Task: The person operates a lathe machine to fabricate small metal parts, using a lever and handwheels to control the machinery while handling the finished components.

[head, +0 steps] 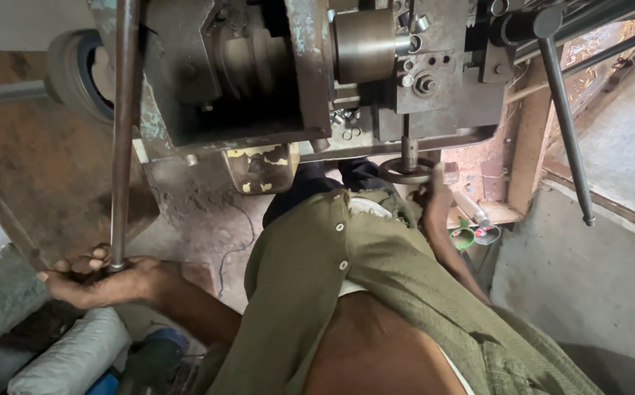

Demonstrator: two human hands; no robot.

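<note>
Far left: grey and white cloth sacks (pixel 68 358) lying low by the floor, and just above them the left hand (pixel 101 281), fingers curled tight around the bottom end of a long thin rusty metal rod (pixel 122 132) standing almost straight up. In the middle: a big old grey metal machine (pixel 295 73) with chipped paint, above an open green button shirt (pixel 346 278). Further right: the right hand (pixel 434 196) up at a small round dark metal wheel (pixel 405 172) under the machine, touching its edge, fingers hard to see, so open or closed cannot be told; a long dark metal lever (pixel 565 124) slanting down on the far right.
</note>
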